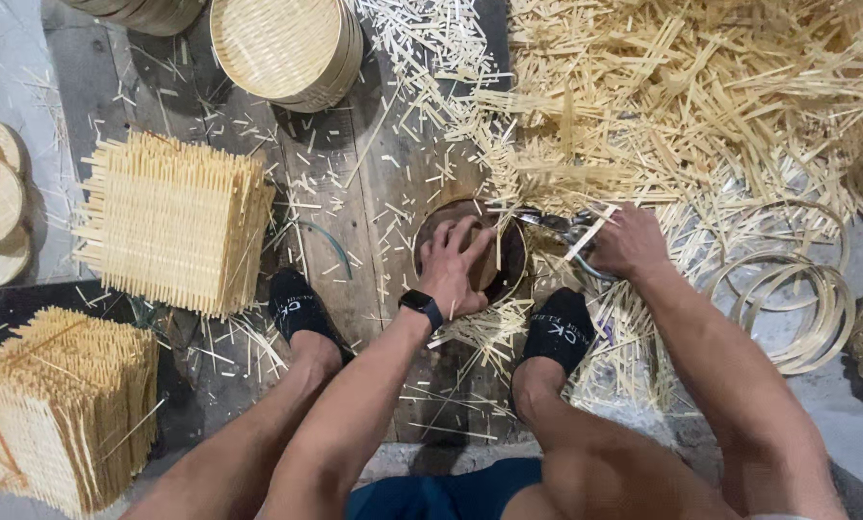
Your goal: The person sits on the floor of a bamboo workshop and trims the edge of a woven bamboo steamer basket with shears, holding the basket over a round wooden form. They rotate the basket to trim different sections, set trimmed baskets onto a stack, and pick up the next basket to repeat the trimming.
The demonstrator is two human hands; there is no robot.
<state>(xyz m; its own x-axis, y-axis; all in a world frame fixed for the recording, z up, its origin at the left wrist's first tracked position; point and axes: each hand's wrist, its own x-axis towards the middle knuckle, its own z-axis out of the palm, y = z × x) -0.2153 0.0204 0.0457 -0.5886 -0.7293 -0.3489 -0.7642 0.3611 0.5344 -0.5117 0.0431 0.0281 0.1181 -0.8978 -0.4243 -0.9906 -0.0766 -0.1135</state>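
Wooden floorboards [374, 193] hold scraps; left hand [456, 265] presses flat on a round mat [509, 260], right hand [627, 241] grips shears [557, 226], seemingly mid-trim; turning follows.

Pale straw-yellow woven mats [173, 223], black socks [559, 329], black wristwatch [420, 304]

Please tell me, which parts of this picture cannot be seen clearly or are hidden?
- Head view: the round woven piece is mostly covered by the left hand, so its weave cannot be judged.
- The shears are partly hidden by the right hand and loose bamboo strips; the blade gap is unclear.
- The stack of woven mats is cut off by the left and bottom edges.
- The bamboo rings run partly under the offcuts.
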